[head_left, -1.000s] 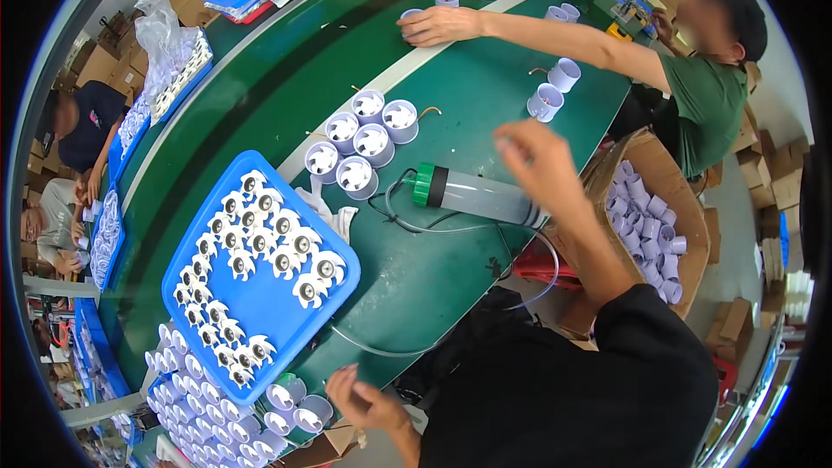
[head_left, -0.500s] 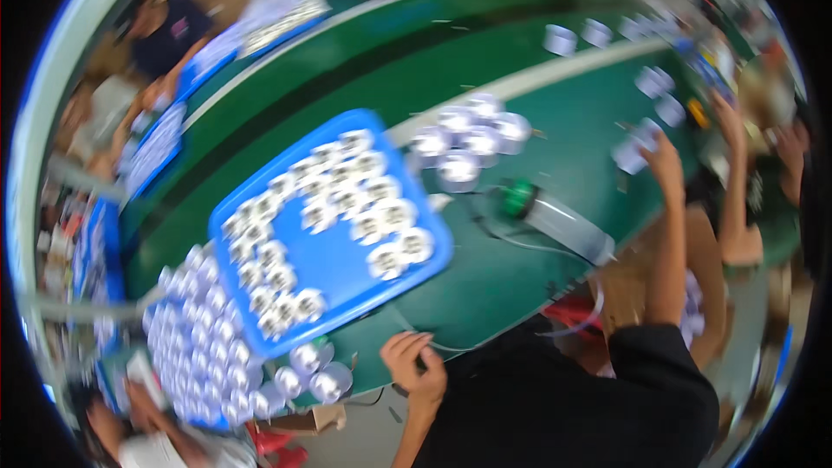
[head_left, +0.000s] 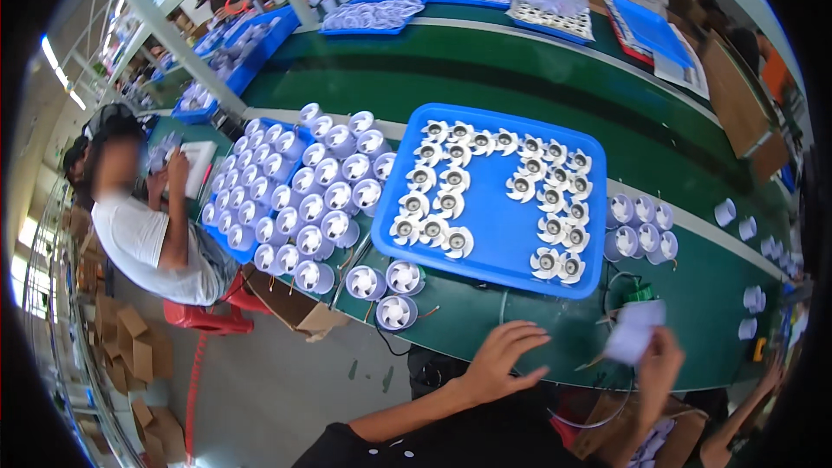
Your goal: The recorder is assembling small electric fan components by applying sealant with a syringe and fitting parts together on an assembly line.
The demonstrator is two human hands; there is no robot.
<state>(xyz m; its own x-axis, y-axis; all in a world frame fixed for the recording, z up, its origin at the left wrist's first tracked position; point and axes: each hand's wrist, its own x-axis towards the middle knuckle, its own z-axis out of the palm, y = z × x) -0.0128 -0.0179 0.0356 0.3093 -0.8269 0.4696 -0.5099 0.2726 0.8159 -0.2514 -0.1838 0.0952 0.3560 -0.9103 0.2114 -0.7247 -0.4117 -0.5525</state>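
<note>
The right hand (head_left: 661, 364) grips a blurred, probably cylindrical cup (head_left: 634, 335); the left hand (head_left: 492, 362) has fingers parted.

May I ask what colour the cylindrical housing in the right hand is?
The cylindrical housing looks pale lavender, though blurred, in the head view.

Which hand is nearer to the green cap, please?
Right: the right hand, holding a cylindrical housing, is just in front of the green cap; the left hand is farther, to its left.

The pale cup (head_left: 633, 334) and right hand (head_left: 660, 360) holding it were blurred; the cup partly hid a green cap (head_left: 641, 293); the lower edge cropped a cardboard box (head_left: 687, 433)
</note>
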